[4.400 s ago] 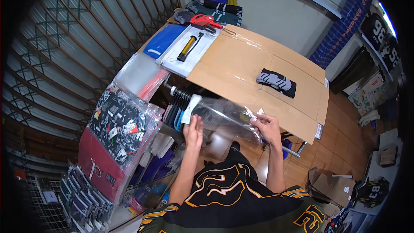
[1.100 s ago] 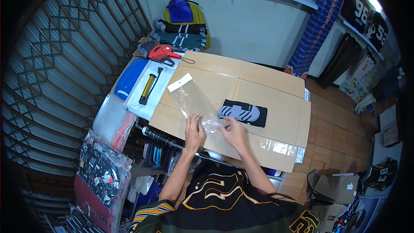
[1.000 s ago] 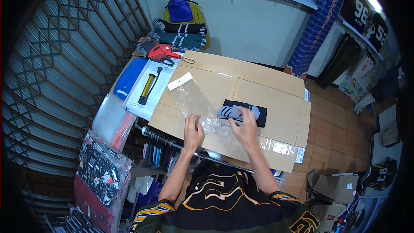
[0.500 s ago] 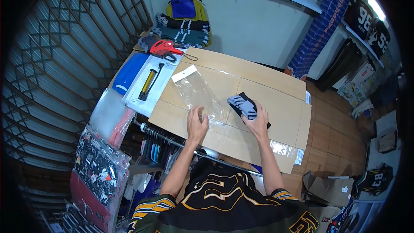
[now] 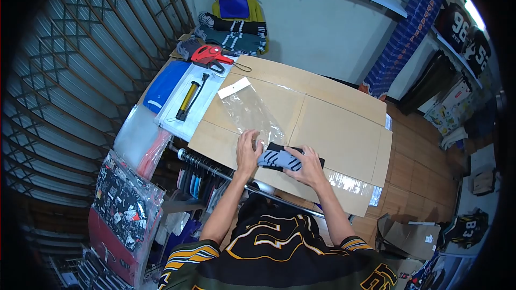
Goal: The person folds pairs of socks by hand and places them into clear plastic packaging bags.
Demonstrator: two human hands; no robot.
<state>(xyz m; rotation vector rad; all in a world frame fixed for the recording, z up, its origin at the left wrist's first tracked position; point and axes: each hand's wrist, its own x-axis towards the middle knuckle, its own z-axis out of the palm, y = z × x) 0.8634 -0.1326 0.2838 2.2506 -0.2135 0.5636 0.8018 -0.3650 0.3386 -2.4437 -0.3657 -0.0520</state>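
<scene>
A folded grey and black striped sock bundle (image 5: 279,159) lies roughly level near the front edge of the cardboard-covered table (image 5: 338,123). My right hand (image 5: 306,167) grips its right part, with the thumb in front and the fingers behind. At the bundle's left end is my left hand (image 5: 248,153), its fingers curved and apart, with nothing visible in it. A clear plastic bag (image 5: 250,110) with a white header lies flat just beyond my left hand, its lower end near the socks.
At the back left are a red tape dispenser (image 5: 208,55), a yellow hand pump (image 5: 188,98) and a blue package (image 5: 166,86). Folded clothes (image 5: 231,35) are stacked behind them. Hangers with garments (image 5: 199,180) hang below the front edge.
My right hand has brought the sock bundle left and toward me, turning it from slanted to nearly level. It is now beside my left hand, which has barely moved.
</scene>
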